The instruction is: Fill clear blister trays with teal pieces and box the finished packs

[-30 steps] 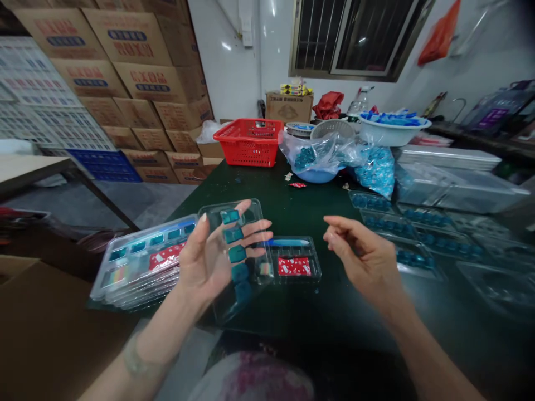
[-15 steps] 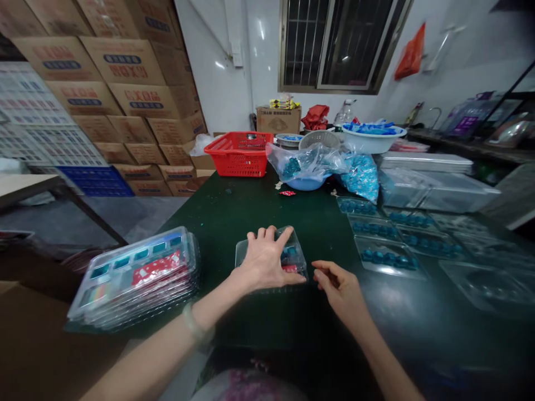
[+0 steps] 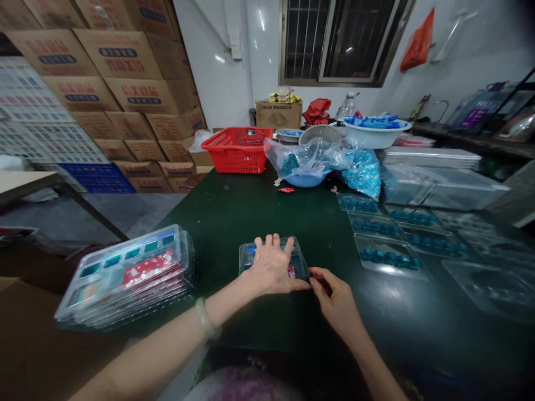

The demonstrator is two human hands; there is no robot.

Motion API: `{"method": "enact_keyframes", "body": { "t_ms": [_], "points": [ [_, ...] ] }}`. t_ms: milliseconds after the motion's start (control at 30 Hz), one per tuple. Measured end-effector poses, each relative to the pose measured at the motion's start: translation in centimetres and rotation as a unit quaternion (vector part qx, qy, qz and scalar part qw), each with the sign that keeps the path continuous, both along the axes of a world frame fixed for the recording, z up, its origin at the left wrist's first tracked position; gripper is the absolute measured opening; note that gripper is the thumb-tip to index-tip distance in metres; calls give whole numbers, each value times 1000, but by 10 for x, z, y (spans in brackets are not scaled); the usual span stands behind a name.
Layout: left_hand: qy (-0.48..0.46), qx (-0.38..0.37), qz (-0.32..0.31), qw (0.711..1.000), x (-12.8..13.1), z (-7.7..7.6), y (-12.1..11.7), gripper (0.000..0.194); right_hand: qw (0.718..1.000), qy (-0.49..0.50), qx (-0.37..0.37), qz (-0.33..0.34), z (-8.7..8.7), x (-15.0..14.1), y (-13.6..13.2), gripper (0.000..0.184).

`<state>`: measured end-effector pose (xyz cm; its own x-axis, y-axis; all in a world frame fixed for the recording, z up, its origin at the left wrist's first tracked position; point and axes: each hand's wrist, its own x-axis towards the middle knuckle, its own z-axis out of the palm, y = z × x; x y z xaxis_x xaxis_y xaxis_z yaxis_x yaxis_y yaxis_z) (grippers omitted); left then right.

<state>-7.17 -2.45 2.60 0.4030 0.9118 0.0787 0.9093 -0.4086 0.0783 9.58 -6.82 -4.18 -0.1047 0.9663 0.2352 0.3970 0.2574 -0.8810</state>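
Note:
A clear plastic box (image 3: 298, 257) with blue and red contents lies on the green table in front of me. My left hand (image 3: 272, 266), a pale bangle on its wrist, rests flat across the box with the fingers spread, hiding much of it. At the near right corner, my right hand (image 3: 334, 291) pinches the box's edge between thumb and fingers. To the left stands a stack of filled clear boxes (image 3: 129, 273), showing teal squares and a red packet with white marks.
Open clear trays with teal balls (image 3: 390, 259) are spread at the right. Towards the back are a red basket (image 3: 238, 153), a bag of blue wrapped pieces (image 3: 361, 174), a white basin (image 3: 374, 136) and a plastic bin (image 3: 445, 186). Cartons (image 3: 125, 92) are piled at the left wall.
My right hand has moved left and closed on the box's corner. My left hand and the box have shifted slightly right in view.

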Motion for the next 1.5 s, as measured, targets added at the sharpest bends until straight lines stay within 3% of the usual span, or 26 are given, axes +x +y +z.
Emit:
{"method": "enact_keyframes", "body": {
  "t_ms": [233, 500, 667, 800, 900, 967, 1033, 1167, 1267, 1333, 1500],
  "points": [
    [-1, -23, -7, 1000, -4, 5, 8, 110, 999, -33, 32, -1, -2, 1, -4, 22],
    [-23, 36, -40, 998, -12, 3, 15, 109, 997, -54, 47, -2, 0, -1, -5, 23],
    [-26, 29, -60, 997, -11, 3, 19, 110, 998, -51, 46, -4, 1, 2, -5, 23],
    [-99, 37, -39, 994, -10, 15, 13, 110, 999, -25, 28, -24, 6, -2, -11, 24],
    [-228, 44, -8, 973, -10, 34, 2, 108, 994, -38, 95, -47, 13, -21, -19, 37],
    [-355, 15, 0, 935, -9, 46, -7, 104, 981, -66, 171, -68, 18, -38, -22, 56],
    [-502, -36, 2, 864, -8, 54, -16, 98, 963, -77, 236, -103, 25, -53, -24, 64],
    [-757, -133, 13, 640, -7, 55, -28, 82, 928, -61, 336, -146, 38, -63, -24, 49],
    [-845, -191, 76, 494, -11, 51, -32, 64, 915, -79, 378, -119, 45, -57, -30, 49],
    [-865, -214, 125, 435, -16, 49, -34, 56, 916, -103, 378, -91, 47, -53, -37, 53],
    [-891, -231, 184, 345, -31, 42, -35, 53, 917, -139, 373, -37, 44, -51, -52, 62]
  ]
}}
